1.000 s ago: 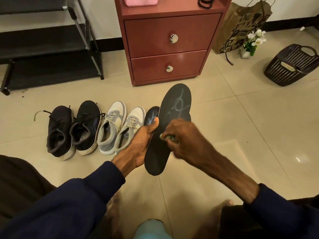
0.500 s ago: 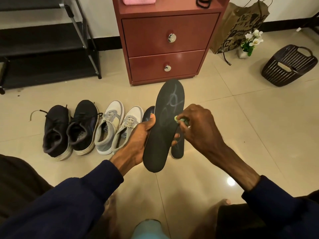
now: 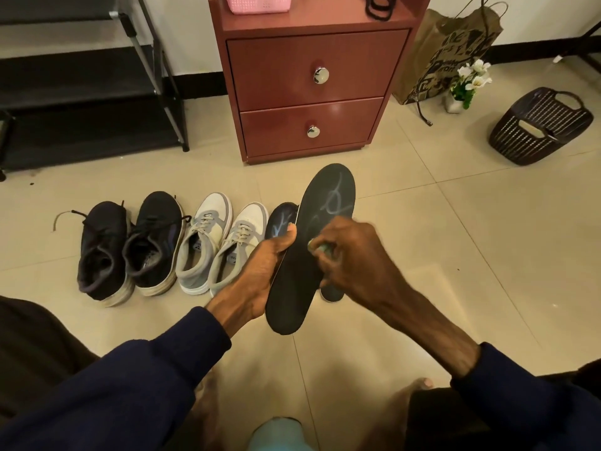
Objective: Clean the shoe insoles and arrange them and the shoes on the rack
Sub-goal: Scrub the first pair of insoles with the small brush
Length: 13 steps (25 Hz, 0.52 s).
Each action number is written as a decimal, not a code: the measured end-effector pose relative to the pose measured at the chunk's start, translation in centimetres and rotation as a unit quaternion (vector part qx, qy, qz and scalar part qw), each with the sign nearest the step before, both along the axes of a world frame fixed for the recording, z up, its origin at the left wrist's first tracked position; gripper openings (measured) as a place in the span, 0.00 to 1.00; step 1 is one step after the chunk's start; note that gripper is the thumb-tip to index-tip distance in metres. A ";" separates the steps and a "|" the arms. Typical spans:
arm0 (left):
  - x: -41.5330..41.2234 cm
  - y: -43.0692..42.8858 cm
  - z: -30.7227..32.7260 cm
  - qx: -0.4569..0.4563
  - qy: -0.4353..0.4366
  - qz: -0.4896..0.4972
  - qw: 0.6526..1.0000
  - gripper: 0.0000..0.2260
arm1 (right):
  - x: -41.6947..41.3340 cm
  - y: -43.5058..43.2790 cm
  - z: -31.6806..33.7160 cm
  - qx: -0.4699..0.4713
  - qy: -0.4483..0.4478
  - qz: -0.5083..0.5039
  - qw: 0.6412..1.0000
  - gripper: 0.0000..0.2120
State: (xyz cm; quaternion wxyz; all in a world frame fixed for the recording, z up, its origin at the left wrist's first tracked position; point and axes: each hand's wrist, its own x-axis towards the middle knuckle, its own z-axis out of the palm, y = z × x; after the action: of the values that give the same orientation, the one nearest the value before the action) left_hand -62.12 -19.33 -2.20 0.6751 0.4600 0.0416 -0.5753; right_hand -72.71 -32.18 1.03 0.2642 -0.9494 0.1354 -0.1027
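My left hand (image 3: 260, 275) grips a long black insole (image 3: 302, 275) by its left edge, holding it above the floor with the toe end pointing away. Pale chalky marks cover its upper part. My right hand (image 3: 354, 255) pinches a small green cleaning piece (image 3: 320, 247) against the insole's middle. A second dark insole (image 3: 281, 219) lies on the floor behind, mostly hidden. A pair of black sneakers (image 3: 130, 249) and a pair of grey-white sneakers (image 3: 221, 242) stand in a row to the left. The black shoe rack (image 3: 84, 92) stands at the back left.
A red-brown two-drawer cabinet (image 3: 312, 92) stands straight ahead with a pink item (image 3: 258, 1) on top. A paper bag (image 3: 448, 50), a small pot of white flowers (image 3: 468, 83) and a dark plastic basket (image 3: 543, 125) sit at the right. Tiled floor surrounds me.
My right hand slid up toward the insole's toe end, then back down to its middle, rubbing with the green piece. My left hand kept its hold.
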 end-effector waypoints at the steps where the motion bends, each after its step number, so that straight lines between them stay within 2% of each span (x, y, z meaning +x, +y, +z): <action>1: 0.0 0.1 0.0 0.002 -0.004 0.005 1.000 0.18 | -0.3 1.3 0.2 0.011 0.015 0.053 0.998 0.07; 3: 0.2 0.0 0.0 -0.003 -0.004 0.002 1.000 0.17 | 0.1 0.7 0.6 0.011 0.017 0.081 0.997 0.08; 5: 0.0 -0.1 0.7 -0.015 0.005 -0.014 1.000 0.20 | 0.8 -1.7 0.2 -0.019 -0.040 -0.018 0.999 0.08; 7: -0.5 -0.1 1.3 -0.024 0.005 -0.031 0.999 0.23 | 0.8 -2.6 0.1 -0.034 -0.058 -0.095 0.993 0.08; 8: -0.6 0.0 1.3 -0.020 0.006 -0.032 0.999 0.22 | 0.6 -2.0 -0.1 -0.025 -0.058 -0.085 0.994 0.08; 11: -0.5 0.3 1.0 -0.008 0.017 -0.019 1.000 0.18 | -0.1 0.1 0.3 0.007 -0.024 0.063 0.998 0.07; 13: -0.4 0.3 1.1 -0.010 0.005 -0.043 0.999 0.21 | 0.4 -2.1 0.3 0.005 -0.045 0.018 0.999 0.07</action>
State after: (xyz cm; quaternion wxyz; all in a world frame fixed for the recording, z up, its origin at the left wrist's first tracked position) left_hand -62.53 -19.05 -1.13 0.6537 0.4520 0.0195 -0.6066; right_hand -72.31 -34.26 1.35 0.2771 -0.9446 0.1063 -0.1402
